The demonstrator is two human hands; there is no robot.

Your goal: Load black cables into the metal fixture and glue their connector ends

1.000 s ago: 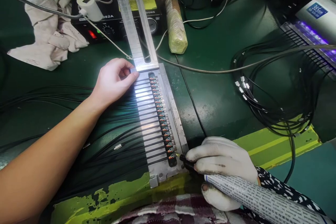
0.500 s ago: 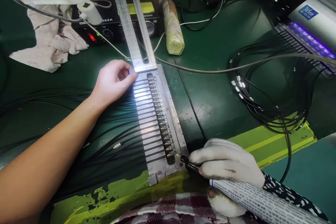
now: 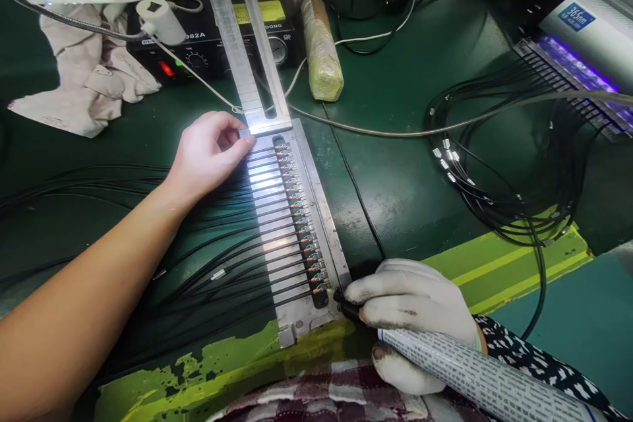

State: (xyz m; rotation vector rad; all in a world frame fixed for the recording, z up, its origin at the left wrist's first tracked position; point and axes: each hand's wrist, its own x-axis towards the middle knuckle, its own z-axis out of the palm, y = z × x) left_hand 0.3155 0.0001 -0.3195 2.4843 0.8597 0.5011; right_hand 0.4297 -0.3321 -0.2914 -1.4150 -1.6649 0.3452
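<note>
- The printed tube point(image 3: 482, 372) lies right of the metal fixture point(image 3: 290, 324) and partly nearer than its near end; its long axis slants, the dark nozzle point(image 3: 349, 307) pointing leftward and away from the wearer, at the fixture's near end.
- The gloved right hand point(image 3: 413, 297), right of the fixture's near end, has its fingers wrapped around the tube; whether the nozzle tip touches the fixture cannot be told.
- The fixture's long axis runs away from the wearer, leaning left.
- Black cables point(image 3: 99, 175) enter from the fixture's left and lie crosswise, ends pointing right.
- The bare left hand point(image 3: 210, 148) touches the fixture's far left corner, thumb and forefinger almost together; how firmly they hold it cannot be told.
- A slotted metal bar point(image 3: 232, 39) extends beyond the fixture's far end.
</note>
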